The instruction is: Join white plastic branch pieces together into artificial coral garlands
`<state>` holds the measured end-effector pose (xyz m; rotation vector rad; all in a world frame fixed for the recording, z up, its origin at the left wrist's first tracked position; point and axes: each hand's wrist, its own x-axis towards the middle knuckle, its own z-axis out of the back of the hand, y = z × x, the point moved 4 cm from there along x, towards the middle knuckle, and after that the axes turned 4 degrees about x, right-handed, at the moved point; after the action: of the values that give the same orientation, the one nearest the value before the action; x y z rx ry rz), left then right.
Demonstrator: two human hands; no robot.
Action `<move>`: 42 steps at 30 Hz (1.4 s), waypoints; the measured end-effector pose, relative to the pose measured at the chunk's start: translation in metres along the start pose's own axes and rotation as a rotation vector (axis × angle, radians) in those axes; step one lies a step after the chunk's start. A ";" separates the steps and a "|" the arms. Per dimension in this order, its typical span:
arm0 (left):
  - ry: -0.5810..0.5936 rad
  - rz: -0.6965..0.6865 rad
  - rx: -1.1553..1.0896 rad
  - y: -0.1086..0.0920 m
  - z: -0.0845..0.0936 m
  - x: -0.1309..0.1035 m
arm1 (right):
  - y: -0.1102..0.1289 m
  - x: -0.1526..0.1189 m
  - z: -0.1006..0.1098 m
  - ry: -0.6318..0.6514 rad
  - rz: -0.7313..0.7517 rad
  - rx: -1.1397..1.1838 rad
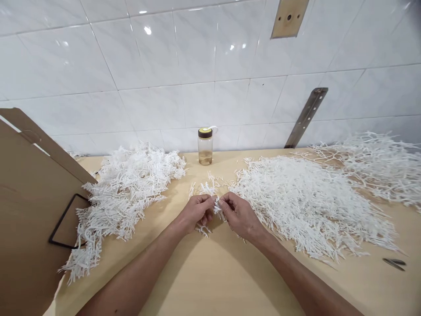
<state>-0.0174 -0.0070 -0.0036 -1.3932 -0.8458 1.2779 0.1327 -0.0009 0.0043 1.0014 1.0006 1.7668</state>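
Both hands meet over the middle of the wooden table [210, 281]. My left hand [198, 210] is closed, thumb and forefinger pinching a small white branched piece [216, 206]. Close against it, my right hand [237, 213] pinches the same piece from the other side. Loose white bits [208, 186] lie just behind and below the fingers. A large pile of white branched strands [305, 197] spreads to the right of my hands, and another white pile [128, 188] lies to the left.
A lidded clear bottle [205, 149] stands near the tiled wall [197, 101]. At left is a cardboard box [29, 210] with a black wire frame [59, 228]. More white strands [384, 162] lie at back right. Small dark snips [394, 263] rest at right. A metal bracket [306, 118] leans there.
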 end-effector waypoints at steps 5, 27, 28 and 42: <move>-0.122 -0.069 -0.158 -0.001 0.005 0.001 | -0.001 -0.003 -0.002 0.021 0.003 -0.032; -0.213 -0.209 0.341 0.001 0.012 -0.002 | -0.019 -0.003 -0.004 -0.052 0.060 -0.584; -0.224 -0.194 0.339 0.001 0.013 0.000 | -0.016 -0.003 -0.005 -0.058 0.078 -0.592; 0.043 -0.071 -0.018 0.001 0.009 0.006 | -0.005 -0.007 0.005 -0.015 0.026 -0.311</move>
<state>-0.0256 0.0004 -0.0050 -1.3875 -0.8715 1.1847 0.1413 -0.0049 0.0005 0.8321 0.6777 1.8636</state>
